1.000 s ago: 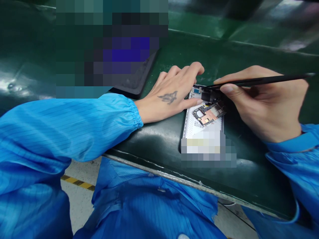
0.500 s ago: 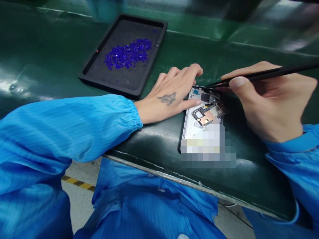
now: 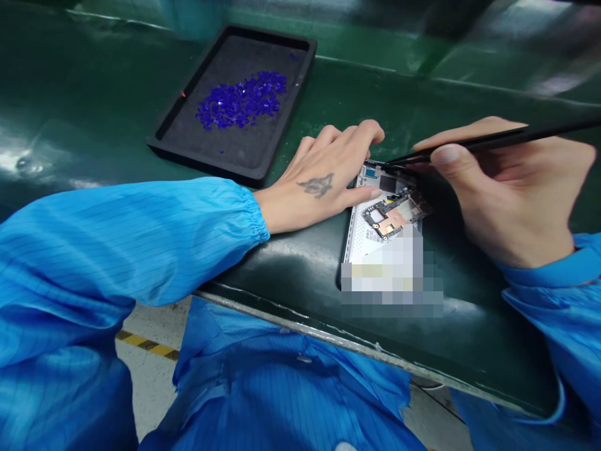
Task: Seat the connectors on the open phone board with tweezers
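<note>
My sleeves: blue sleeves [image 3: 131,238] cover both forearms, nearest to me, and rest on the front edge of the tabletop [image 3: 291,275].
Opened phone: the opened phone [image 3: 364,235] lies flat on the dark green tabletop between my two hands, its long side running away from me. Its near end is blurred out.
Circuit board: the circuit board [image 3: 392,216] sits bare in the far half of the phone, just right of my left thumb and just below my right thumb.
My left hand: my left hand [image 3: 328,181] lies flat, palm down, fingers stretched and gripping nothing. The thumb tip rests on the phone's left edge, and the fingers reach past its far left corner.
My right hand: my right hand [image 3: 511,200] is closed in a pen-like pinch on the black tool [image 3: 488,143], thumb and forefinger near its tip.
Black tool: a thin rod, its tip at the phone's far end, just beyond my left fingers. I cannot tell whether it touches.
Black tray: the black tray [image 3: 206,164] stands beyond my left hand, apart from it.
Blue pieces: small blue pieces [image 3: 241,100] are heaped in the tray's far half.
</note>
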`<state>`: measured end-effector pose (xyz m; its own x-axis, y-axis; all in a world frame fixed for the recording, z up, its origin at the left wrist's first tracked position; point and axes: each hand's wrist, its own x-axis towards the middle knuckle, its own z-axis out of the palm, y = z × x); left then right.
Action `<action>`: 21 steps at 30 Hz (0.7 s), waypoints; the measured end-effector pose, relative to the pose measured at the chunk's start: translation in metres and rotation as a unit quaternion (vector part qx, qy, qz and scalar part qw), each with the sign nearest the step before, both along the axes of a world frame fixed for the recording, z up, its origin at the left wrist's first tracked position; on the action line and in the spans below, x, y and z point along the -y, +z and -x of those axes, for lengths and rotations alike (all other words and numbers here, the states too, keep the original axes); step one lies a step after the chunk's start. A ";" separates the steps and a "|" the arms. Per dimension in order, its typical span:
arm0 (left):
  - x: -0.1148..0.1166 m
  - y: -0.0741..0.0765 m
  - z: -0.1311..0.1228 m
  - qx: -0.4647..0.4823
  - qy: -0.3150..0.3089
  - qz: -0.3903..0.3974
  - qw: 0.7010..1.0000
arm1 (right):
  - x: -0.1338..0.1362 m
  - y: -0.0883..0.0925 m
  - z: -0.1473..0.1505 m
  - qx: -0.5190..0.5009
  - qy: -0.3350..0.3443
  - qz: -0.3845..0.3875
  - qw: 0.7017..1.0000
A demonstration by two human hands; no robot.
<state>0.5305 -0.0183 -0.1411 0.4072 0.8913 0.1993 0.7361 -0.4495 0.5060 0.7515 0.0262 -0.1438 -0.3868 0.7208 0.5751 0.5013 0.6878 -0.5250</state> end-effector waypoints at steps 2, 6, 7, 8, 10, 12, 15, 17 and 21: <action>-0.001 0.000 0.000 0.001 0.000 -0.001 1.000 | -0.005 -0.002 0.002 -0.034 -0.005 0.034 0.999; -0.003 -0.001 0.001 0.009 -0.007 0.010 1.000 | -0.016 0.000 0.010 -0.112 -0.009 0.170 0.979; -0.004 -0.002 0.001 0.010 -0.007 0.012 1.000 | -0.018 0.002 0.011 -0.114 -0.008 0.196 0.974; -0.004 -0.001 0.001 0.010 -0.007 0.014 1.000 | -0.019 0.003 0.012 -0.112 -0.007 0.210 0.971; -0.003 -0.001 0.001 0.009 -0.005 0.016 1.000 | -0.021 0.005 0.011 -0.100 -0.002 0.217 0.971; -0.002 0.000 0.001 0.007 -0.005 0.015 1.000 | -0.022 0.005 0.009 -0.099 0.008 0.215 0.972; -0.002 0.000 0.001 0.002 -0.004 0.012 1.000 | -0.024 0.005 0.009 -0.109 0.027 0.217 0.970; -0.002 0.000 0.001 0.000 -0.003 0.012 1.000 | -0.025 0.008 0.011 -0.090 0.021 0.218 0.972; -0.002 -0.001 0.001 0.002 -0.005 0.014 1.000 | -0.029 0.019 0.018 0.006 0.008 0.219 0.976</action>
